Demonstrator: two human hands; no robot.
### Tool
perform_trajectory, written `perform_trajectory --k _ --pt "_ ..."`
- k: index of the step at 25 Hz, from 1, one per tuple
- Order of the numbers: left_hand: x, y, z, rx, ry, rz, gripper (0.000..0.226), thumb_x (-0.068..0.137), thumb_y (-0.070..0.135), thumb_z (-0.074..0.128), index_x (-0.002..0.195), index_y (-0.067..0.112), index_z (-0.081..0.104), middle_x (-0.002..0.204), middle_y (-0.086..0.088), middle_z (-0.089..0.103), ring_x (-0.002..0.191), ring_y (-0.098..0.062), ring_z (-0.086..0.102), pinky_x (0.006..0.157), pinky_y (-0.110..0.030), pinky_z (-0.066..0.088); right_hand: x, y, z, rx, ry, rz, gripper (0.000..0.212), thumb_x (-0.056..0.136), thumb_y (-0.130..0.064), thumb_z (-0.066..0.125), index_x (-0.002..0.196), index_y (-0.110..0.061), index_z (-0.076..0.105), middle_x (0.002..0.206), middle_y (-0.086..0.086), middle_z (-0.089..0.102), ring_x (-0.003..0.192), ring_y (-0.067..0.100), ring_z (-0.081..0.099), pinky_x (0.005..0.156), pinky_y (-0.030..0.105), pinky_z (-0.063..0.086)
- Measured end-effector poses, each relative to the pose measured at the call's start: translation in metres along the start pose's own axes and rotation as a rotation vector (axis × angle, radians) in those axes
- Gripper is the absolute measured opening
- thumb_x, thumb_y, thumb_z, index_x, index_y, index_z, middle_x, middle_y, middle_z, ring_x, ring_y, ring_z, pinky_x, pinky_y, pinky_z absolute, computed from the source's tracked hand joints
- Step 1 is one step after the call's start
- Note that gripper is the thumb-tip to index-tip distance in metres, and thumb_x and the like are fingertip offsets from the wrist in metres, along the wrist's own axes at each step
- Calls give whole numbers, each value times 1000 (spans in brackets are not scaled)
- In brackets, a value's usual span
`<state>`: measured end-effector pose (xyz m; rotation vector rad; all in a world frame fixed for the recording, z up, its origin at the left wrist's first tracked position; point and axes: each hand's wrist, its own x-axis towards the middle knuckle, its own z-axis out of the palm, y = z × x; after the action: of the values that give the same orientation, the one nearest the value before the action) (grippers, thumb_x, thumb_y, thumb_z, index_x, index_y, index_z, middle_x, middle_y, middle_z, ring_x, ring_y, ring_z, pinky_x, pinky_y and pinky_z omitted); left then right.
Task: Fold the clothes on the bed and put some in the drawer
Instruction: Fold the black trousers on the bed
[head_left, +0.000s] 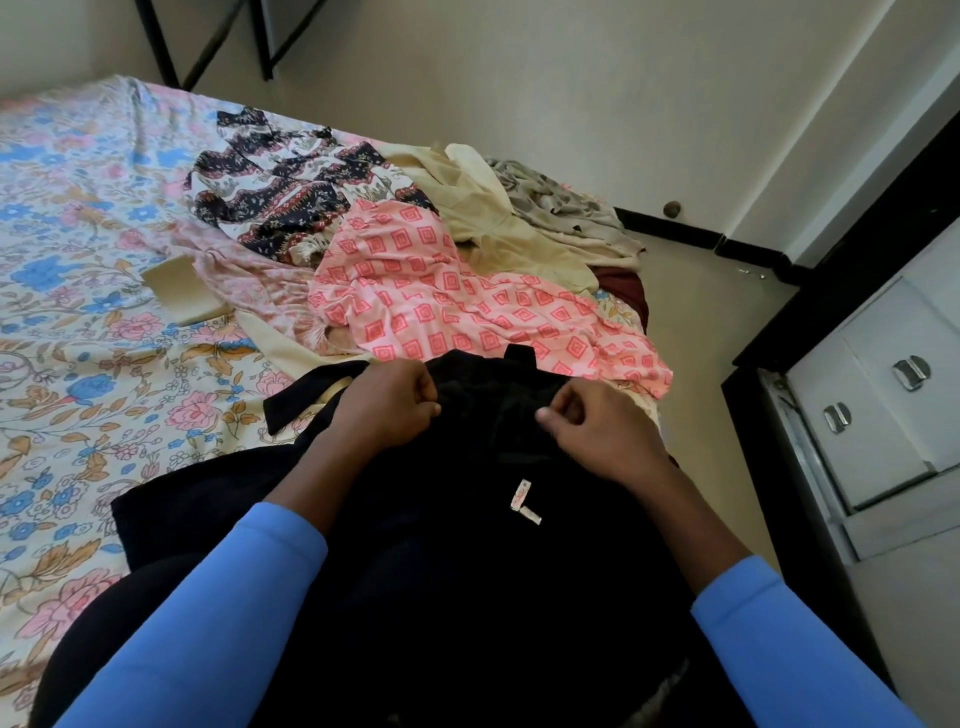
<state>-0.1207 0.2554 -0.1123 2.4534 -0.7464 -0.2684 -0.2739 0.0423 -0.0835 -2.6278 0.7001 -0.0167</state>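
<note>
While both fists are pinching the black garment (467, 545) at the bed (78, 260) edge, left hand (387, 410), right hand (597, 434), unfolded clothes (415, 280) lying beyond, drawers (883, 395) standing rightward.

Two hands (389, 410) (597, 431), one bed (78, 249), two metal handles (911, 371) (836, 417) — at least six garments (467, 296)

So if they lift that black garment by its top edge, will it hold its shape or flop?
Probably flops: the black garment wrinkles where the left hand and right hand pinch it. It looks thin, so likely light. Its loose strap would probably dangle.
</note>
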Motion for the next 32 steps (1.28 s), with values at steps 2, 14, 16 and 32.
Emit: perform_trajectory --k 2,14,16,32 --pt "0 -5 3 86 28 18 28 86 44 81 97 27 62 99 11 58 97 -16 59 67 -31 42 -6 -3 14 -158 -264 -63 57 86 -56 74 133 -32 51 125 -6 54 116 19 56 88 39 51" --pt "10 -44 -5 52 200 -307 18 88 8 60 105 11 59 96 -14 64 82 -36 68 69 -39 52 -89 42 80 -263 -65 -623 57 92 -41 50 146 -23 48 121 -5 56 106 17 53 91 34 46" --pt "7 -52 -1 -205 138 -443 14 90 4 58 99 16 61 94 -10 64 67 -31 73 63 -37 60 -92 44 92 -440 -14 -721 65 91 -56 56 145 -19 53 117 -1 60 100 20 58 82 35 51" --pt "5 23 -7 -680 182 -98 21 95 -2 65 90 19 69 75 2 67 52 0 61 46 -15 46 -79 18 94 -469 -138 -834 57 89 -43 67 141 -23 52 132 3 54 115 25 56 91 42 50"
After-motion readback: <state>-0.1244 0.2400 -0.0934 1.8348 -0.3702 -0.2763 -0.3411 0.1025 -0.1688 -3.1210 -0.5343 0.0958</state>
